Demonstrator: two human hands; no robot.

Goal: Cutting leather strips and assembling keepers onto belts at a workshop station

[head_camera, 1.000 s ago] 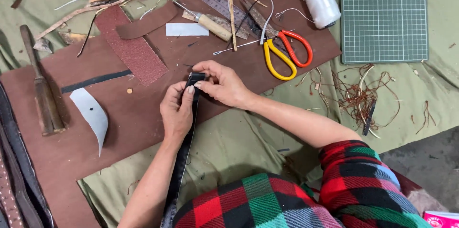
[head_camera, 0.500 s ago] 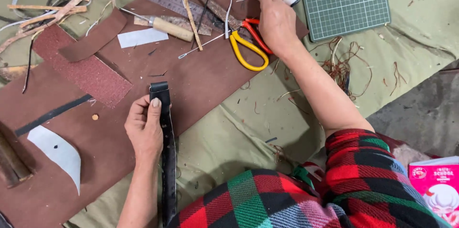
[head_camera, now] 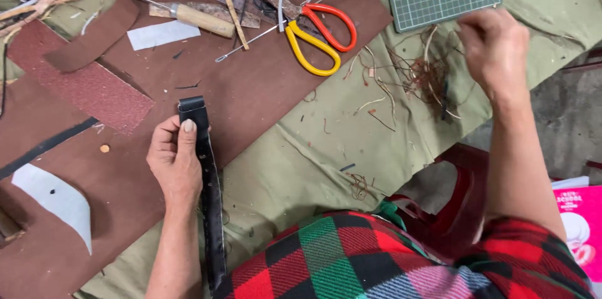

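The left hand (head_camera: pixel 175 164) closes on a black strap (head_camera: pixel 204 173), thumb pressing its folded end to the brown sheet (head_camera: pixel 251 98) on the surface; the strap looks light, limp along its length yet firm-edged, best gripped near that end; the right hand (head_camera: pixel 495 48), blurred, hovers over thread scraps (head_camera: pixel 417 76), apparently empty; scissors (head_camera: pixel 320 35) lie well apart.

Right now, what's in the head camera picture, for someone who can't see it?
A left hand pins a black strap on a brown sheet. The right hand hovers, blurred, above thread scraps beside scissors.
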